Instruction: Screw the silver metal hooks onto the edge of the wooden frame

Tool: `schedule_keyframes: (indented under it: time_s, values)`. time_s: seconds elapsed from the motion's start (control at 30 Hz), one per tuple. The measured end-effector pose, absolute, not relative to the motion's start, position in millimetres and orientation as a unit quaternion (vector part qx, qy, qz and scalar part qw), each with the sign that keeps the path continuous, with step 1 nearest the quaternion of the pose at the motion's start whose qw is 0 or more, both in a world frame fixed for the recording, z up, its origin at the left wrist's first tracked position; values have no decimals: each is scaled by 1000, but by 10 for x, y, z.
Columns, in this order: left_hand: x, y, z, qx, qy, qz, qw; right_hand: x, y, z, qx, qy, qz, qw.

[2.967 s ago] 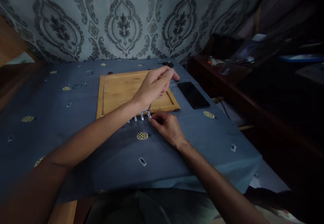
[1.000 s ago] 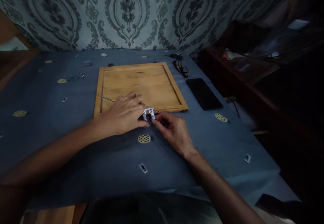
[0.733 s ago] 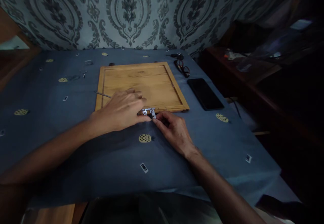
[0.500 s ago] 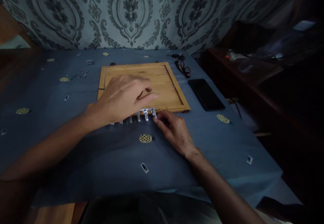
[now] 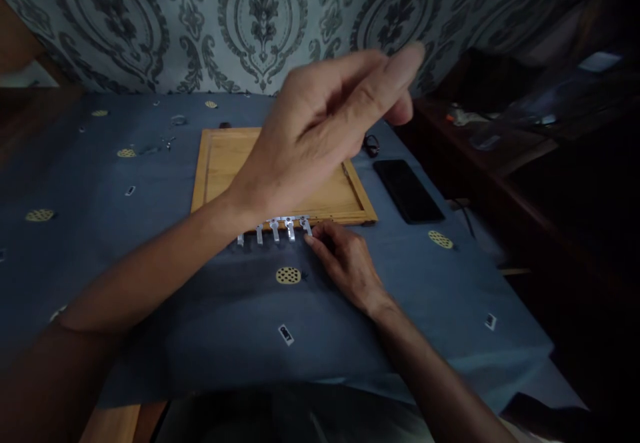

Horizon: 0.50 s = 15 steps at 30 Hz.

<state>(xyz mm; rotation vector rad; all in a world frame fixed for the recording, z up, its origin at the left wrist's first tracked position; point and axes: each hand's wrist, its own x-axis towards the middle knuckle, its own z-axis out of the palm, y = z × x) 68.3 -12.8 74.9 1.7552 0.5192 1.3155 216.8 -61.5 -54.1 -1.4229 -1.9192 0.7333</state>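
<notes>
one blue cloth (image 5: 150,283) covers the table, w/ patterned wallpaper (image 5: 150,23) behind. one wooden tray (image 5: 220,163) lies flat mid-cloth, its middle hidden by the left hand. left hand (image 5: 320,129) is raised well above the tray, close to the camera, fingers loosely curled, thumb near the fingertips, nothing seen between them; blurred, so can't tell if it pinches anything small. right hand (image 5: 345,263) rests on the cloth just in front of the tray's near right corner, fingers bent together, tips touching the right end of a row of small metal pieces (image 5: 275,229). 5 pieces show, side by side along the tray's near edge, on the cloth; the left forearm may hide more at the row's left end. one black phone (image 5: 407,189) lies flat right of the tray, apart from it. one pair of glasses (image 5: 371,144) sits by the tray's far right corner, partly behind the left hand. yellow dotted discs on the cloth: at least 6, one (image 5: 289,275) just beside the right hand. small tags: one (image 5: 285,334) near the front, others scattered. dark shelf (image 5: 500,149) at right, contents unclear.
</notes>
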Motion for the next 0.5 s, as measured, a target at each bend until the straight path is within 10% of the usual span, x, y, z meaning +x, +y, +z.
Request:
schedule_keyframes:
  time_s: [0.5]
  values:
    - [831,67,397,662,251,513,485,2167,-622,-538,-550,-724,279,308]
